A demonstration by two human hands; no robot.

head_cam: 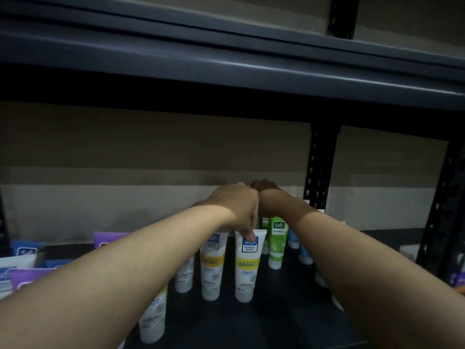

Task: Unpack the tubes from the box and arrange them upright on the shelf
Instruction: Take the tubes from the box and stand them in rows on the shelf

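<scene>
The white tube [247, 265] with the yellow Vitamin C band stands upright, cap down, on the dark shelf [276, 321], front of a short row. Your left hand [236, 205] reaches over it from above; one finger [249, 234] points down and touches the tube's flat top edge, just over the blue label square. The rest of that hand's fingers are turned away from the camera — you cannot tell from here whether they are curled or spread.

Just left of this tube stands a second white-and-yellow tube [212, 268], then a third white tube [185, 277] partly behind your left forearm, and a fourth [153, 321] nearer the camera, also upright. To the right and a little further back stands a green tube [276, 241], with another green one [264, 233] close behind it. Blue-and-white tubes [303, 255] show beside your right forearm, mostly hidden by it.

Your right hand [266, 197] sits just beside the left, wrists nearly touching, above the green tubes. It lies in shadow with its fingers out of sight — grip state cannot be told, and nothing held is visible.

At the far left, purple and blue packages [27, 263] rest on the same shelf level. A black perforated upright [319, 167] rises behind your hands at the right, and the grey upper shelf [226, 59] spans the top of the view. The frame is dim and slightly blurred.
</scene>
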